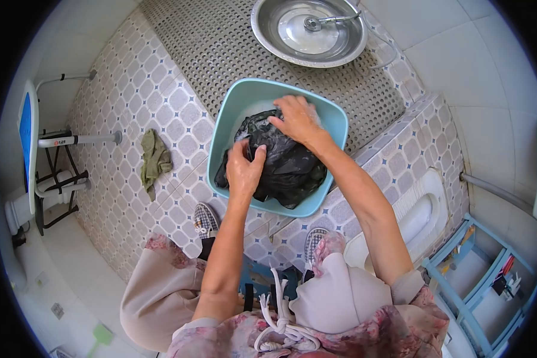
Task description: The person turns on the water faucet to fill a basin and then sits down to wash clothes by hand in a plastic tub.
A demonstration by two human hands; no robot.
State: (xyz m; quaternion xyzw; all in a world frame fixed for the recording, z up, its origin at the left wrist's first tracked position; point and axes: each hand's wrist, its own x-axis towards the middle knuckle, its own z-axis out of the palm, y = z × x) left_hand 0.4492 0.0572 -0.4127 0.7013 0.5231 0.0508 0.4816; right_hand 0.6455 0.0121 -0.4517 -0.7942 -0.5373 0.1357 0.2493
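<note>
A dark, wet garment (286, 164) lies bunched in a light blue plastic basin (337, 119), with whitish suds along the basin's inner wall. On the left side of the bundle rests my left hand (244, 172), thumb and fingers apart and bent toward the fabric. My right hand (299, 122) lies over the upper edge of the bundle, its fingers spread and curved. Both hands look wet and touch the cloth. Some fingertips are partly hidden against the dark folds.
A metal bowl (268, 42) holding a shower head (312, 24) stands on a perforated mat (191, 36). An olive cloth (155, 160) lies on the tiled floor. A squat toilet (438, 197) and a blue shelf rack (474, 286) are at right, a folding seat (33, 137) at left.
</note>
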